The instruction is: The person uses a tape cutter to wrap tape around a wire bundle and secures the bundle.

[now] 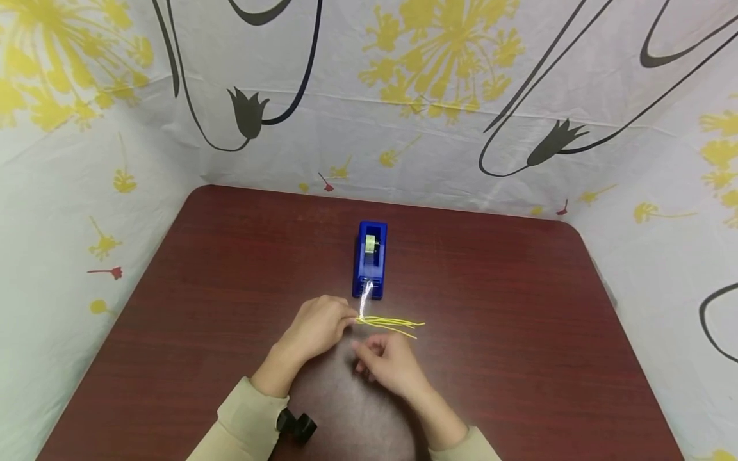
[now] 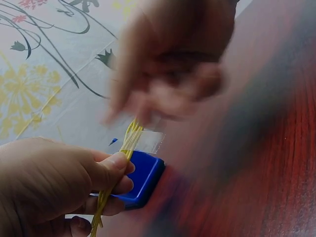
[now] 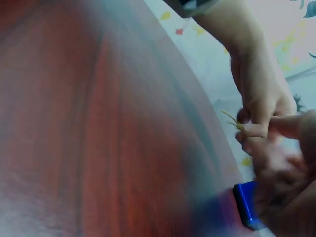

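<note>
My left hand [image 1: 323, 325] pinches a bundle of thin yellow strands [image 1: 392, 321] between thumb and fingers, just in front of a blue tape dispenser [image 1: 360, 262]. A strip of clear tape [image 1: 366, 299] sticks to the bundle and reaches back to the dispenser's front; whether it is still joined there I cannot tell. In the left wrist view the tape [image 2: 154, 142] juts sideways from the strands [image 2: 131, 136], above the thumb. My right hand [image 1: 392, 363] hovers near the strands, fingers loosely bent and nothing visible in them. It is blurred in both wrist views.
Under everything is a dark red-brown wooden table [image 1: 507, 307] with rounded far corners. A white sheet with yellow and grey flower prints [image 1: 346, 141] hangs behind and at both sides. A black wrist device [image 1: 296, 426] sits at the left sleeve.
</note>
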`<state>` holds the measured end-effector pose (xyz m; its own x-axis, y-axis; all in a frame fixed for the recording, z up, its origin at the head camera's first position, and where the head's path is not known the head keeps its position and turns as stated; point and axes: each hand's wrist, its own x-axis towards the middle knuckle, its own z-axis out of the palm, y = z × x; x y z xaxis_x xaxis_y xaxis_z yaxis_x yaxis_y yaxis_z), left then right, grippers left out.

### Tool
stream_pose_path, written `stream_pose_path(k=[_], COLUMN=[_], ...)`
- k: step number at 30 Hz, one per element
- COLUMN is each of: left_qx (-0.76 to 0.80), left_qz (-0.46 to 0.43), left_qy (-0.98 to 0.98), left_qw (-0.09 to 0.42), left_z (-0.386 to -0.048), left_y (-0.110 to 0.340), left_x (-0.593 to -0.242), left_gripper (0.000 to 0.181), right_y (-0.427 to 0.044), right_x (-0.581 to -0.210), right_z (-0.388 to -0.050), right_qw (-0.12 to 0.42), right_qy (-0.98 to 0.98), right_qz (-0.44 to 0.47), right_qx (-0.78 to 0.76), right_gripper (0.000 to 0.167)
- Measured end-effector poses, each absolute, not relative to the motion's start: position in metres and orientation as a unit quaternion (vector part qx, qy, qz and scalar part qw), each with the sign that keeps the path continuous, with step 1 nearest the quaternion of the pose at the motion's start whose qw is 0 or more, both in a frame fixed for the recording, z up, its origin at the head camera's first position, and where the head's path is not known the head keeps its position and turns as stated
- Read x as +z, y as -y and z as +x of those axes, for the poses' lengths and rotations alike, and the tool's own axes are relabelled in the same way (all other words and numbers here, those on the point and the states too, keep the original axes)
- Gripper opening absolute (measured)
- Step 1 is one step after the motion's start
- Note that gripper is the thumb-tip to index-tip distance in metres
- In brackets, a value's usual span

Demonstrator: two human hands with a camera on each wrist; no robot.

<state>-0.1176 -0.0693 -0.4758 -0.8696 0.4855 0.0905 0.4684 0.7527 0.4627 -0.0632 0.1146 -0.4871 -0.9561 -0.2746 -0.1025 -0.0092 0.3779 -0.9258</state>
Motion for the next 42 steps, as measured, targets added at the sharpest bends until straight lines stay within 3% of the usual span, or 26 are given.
stream_pose_path(k=[7, 10, 14, 18, 27, 36, 42], left_qx=[0.238, 0.239, 0.241, 0.239, 0.224, 0.223, 0.221], left_qz=[0.253, 0.255, 0.257, 0.261, 0.272, 0.271, 0.275], left_qy=[-0.938, -0.937, -0.936, -0.935, -0.936, -0.936, -0.936], left_qw=[0.01, 0.007, 0.004, 0.002, -0.009, -0.008, -0.009], left_z=[-0.118, -0.118, -0.118, -0.118, -0.117, -0.118, -0.118], left_y=[0.069, 0.07, 0.07, 0.07, 0.069, 0.068, 0.069], left_x=[-0.476, -0.477, -0.477, -0.477, -0.479, -0.478, -0.478], left_gripper=[0.009, 0.008, 0.007, 0.008, 0.009, 0.01, 0.01], right_y=[-0.113, -0.117, -0.122, -0.125, -0.129, -0.129, -0.128], right_x=[-0.49, -0.491, -0.49, -0.489, -0.488, -0.488, -0.489], right_z=[-0.076, -0.084, -0.09, -0.092, -0.094, -0.093, -0.093], right_qw=[-0.224, -0.289, -0.292, -0.254, -0.184, -0.206, -0.209], right_qy=[-0.842, -0.852, -0.88, -0.913, -0.937, -0.92, -0.914], right_qz=[-0.211, -0.209, -0.195, -0.19, -0.216, -0.216, -0.246], right_qx=[-0.443, -0.384, -0.319, -0.255, -0.205, -0.254, -0.244], right_gripper=[0.007, 0.007, 0.012, 0.017, 0.012, 0.027, 0.022])
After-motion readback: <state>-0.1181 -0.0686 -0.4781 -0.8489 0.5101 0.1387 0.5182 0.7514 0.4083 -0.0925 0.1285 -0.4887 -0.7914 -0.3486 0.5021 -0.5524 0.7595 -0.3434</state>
